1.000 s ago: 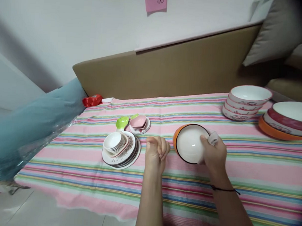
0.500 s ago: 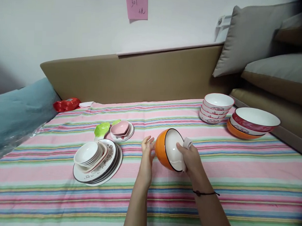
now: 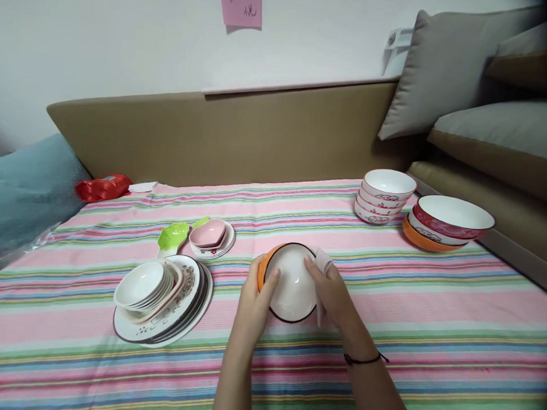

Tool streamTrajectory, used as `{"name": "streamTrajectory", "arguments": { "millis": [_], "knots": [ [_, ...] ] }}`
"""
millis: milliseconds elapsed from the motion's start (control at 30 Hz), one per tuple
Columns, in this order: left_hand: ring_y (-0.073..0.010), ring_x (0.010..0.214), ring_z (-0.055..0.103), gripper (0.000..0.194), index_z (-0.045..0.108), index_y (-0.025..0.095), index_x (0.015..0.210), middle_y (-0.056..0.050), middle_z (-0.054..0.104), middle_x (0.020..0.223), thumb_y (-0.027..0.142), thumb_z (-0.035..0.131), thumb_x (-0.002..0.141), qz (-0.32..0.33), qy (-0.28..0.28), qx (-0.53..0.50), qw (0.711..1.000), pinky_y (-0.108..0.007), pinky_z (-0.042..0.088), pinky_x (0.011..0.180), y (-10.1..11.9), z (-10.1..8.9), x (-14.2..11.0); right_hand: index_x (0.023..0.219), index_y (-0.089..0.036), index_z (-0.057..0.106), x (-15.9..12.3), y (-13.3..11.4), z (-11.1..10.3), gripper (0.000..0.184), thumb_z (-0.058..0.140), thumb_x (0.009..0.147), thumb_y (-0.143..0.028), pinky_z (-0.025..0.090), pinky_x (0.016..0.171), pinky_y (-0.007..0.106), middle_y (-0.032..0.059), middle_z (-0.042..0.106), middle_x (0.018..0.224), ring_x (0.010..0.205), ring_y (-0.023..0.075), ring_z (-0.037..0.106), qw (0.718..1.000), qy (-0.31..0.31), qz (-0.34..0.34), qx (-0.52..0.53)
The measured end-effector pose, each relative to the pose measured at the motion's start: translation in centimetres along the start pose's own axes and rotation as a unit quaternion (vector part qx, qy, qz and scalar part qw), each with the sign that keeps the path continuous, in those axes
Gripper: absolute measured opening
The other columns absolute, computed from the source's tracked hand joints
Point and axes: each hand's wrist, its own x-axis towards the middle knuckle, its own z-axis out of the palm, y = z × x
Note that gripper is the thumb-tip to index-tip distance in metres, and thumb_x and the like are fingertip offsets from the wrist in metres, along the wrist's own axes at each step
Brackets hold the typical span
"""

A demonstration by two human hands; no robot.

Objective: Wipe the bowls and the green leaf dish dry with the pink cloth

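An orange bowl (image 3: 293, 293) with a white inside and a dark rim is held up between both hands, its mouth tilted toward me. My left hand (image 3: 257, 292) grips the left side, thumb over the rim and fingers around the orange outside. On the right side, my right hand (image 3: 331, 292) pinches the rim, with a pale cloth (image 3: 323, 260) bunched between it and the bowl. The fingers behind the bowl are hidden.
White bowls sit on plates (image 3: 127, 327) at left, near a pink dish (image 3: 207, 233) and a green leaf-shaped dish (image 3: 173, 237). At right stand stacked white bowls (image 3: 387, 184) and larger bowls (image 3: 454, 212). Cushions (image 3: 442, 67) border the right; a striped cloth (image 3: 293, 375) lies underneath.
My left hand, earlier open beside the bowl, has closed on its left rim. The bowl has turned so its inside faces me more, and it has shifted slightly left.
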Motion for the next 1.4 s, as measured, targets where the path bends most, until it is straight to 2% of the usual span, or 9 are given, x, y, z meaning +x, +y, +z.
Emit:
{"name": "streamTrajectory", "arguments": {
  "millis": [100, 233, 400, 733, 867, 1033, 1133, 1267, 1400],
  "knots": [
    [-0.0233, 0.120, 0.052, 0.043, 0.056, 0.021, 0.125, -0.007, 0.060, 0.128, 0.047, 0.047, 0.092, -0.027, -0.030, -0.002, 0.999, -0.035, 0.038, 0.102, -0.1, -1.5, 0.0, 0.116, -0.023, 0.059, -0.1, -0.1, -0.1, 0.040, 0.058, 0.083, -0.047, 0.049, 0.083, 0.033, 0.0036, 0.068, 0.108, 0.097, 0.0220, 0.063, 0.997, -0.049, -0.043, -0.049],
    [-0.0247, 0.112, 0.057, 0.051, 0.057, 0.020, 0.127, -0.008, 0.063, 0.124, 0.054, 0.037, 0.094, -0.057, -0.069, -0.037, 0.995, -0.038, 0.043, 0.097, -0.4, -2.0, -0.4, 0.113, -0.024, 0.058, 0.0, -0.4, -0.4, 0.034, 0.059, 0.082, -0.038, 0.045, 0.082, 0.031, 0.0024, 0.066, 0.106, 0.094, 0.0203, 0.059, 0.982, -0.062, -0.098, -0.151],
    [-0.0254, 0.105, 0.060, 0.055, 0.064, 0.017, 0.119, -0.008, 0.068, 0.114, 0.056, 0.034, 0.094, -0.070, -0.074, -0.014, 0.995, -0.039, 0.044, 0.095, -0.7, -1.1, -0.5, 0.085, -0.022, 0.057, 0.0, -0.5, -1.0, 0.021, 0.050, 0.085, -0.042, 0.038, 0.062, 0.027, -0.0027, 0.053, 0.070, 0.066, 0.0160, 0.048, 0.973, -0.038, -0.037, -0.226],
    [-0.0255, 0.112, 0.059, 0.057, 0.065, 0.019, 0.120, -0.007, 0.067, 0.121, 0.057, 0.031, 0.094, -0.082, -0.049, -0.082, 0.992, -0.039, 0.043, 0.100, -0.9, 0.7, -0.1, 0.090, -0.023, 0.060, 0.2, -0.4, -2.2, 0.022, 0.052, 0.081, -0.042, 0.037, 0.066, 0.027, -0.0021, 0.057, 0.076, 0.071, 0.0172, 0.050, 0.977, -0.012, -0.011, -0.212],
    [-0.0263, 0.126, 0.050, 0.059, 0.058, 0.019, 0.126, -0.009, 0.059, 0.132, 0.060, 0.035, 0.092, -0.064, -0.008, -0.071, 0.995, -0.040, 0.038, 0.107, -1.1, 1.3, -0.1, 0.086, -0.022, 0.059, 0.3, -0.1, -2.3, 0.021, 0.053, 0.080, -0.042, 0.038, 0.065, 0.027, -0.0012, 0.058, 0.075, 0.071, 0.0177, 0.051, 0.976, 0.051, -0.002, -0.210],
    [-0.0239, 0.134, 0.040, 0.055, 0.044, 0.023, 0.138, -0.008, 0.047, 0.144, 0.048, 0.050, 0.089, -0.017, 0.025, -0.015, 0.999, -0.038, 0.033, 0.110, -1.0, 2.1, -0.1, 0.076, -0.021, 0.054, 0.6, 0.9, -2.0, 0.026, 0.056, 0.078, -0.047, 0.040, 0.060, 0.027, -0.0012, 0.056, 0.070, 0.066, 0.0167, 0.049, 0.981, 0.131, 0.032, -0.138],
    [-0.0224, 0.131, 0.043, 0.046, 0.045, 0.023, 0.136, -0.007, 0.047, 0.143, 0.037, 0.045, 0.092, 0.010, 0.028, 0.022, 0.999, -0.036, 0.034, 0.109, -0.9, 1.6, 0.0, 0.086, -0.020, 0.058, 0.6, 1.0, -2.0, 0.028, 0.057, 0.079, -0.047, 0.044, 0.064, 0.029, 0.0014, 0.063, 0.079, 0.072, 0.0193, 0.057, 0.990, 0.085, 0.030, -0.105],
    [-0.0223, 0.129, 0.045, 0.042, 0.053, 0.023, 0.129, -0.004, 0.051, 0.140, 0.023, 0.045, 0.088, 0.025, -0.072, 0.079, 0.994, -0.034, 0.032, 0.109, -0.7, 0.0, -0.1, 0.101, -0.022, 0.061, 0.3, -0.2, -2.2, 0.028, 0.062, 0.078, -0.038, 0.046, 0.072, 0.031, 0.0026, 0.068, 0.093, 0.085, 0.0217, 0.061, 0.981, -0.024, -0.045, -0.187],
    [-0.0249, 0.123, 0.051, 0.045, 0.044, 0.026, 0.134, -0.005, 0.054, 0.137, 0.032, 0.046, 0.090, -0.036, -0.116, 0.093, 0.988, -0.037, 0.039, 0.102, -0.3, -1.0, -0.6, 0.102, -0.024, 0.063, -0.2, -1.6, -2.2, 0.027, 0.065, 0.076, -0.027, 0.045, 0.074, 0.029, 0.0015, 0.070, 0.097, 0.087, 0.0210, 0.062, 0.956, -0.102, -0.118, -0.248]
  ]
}}
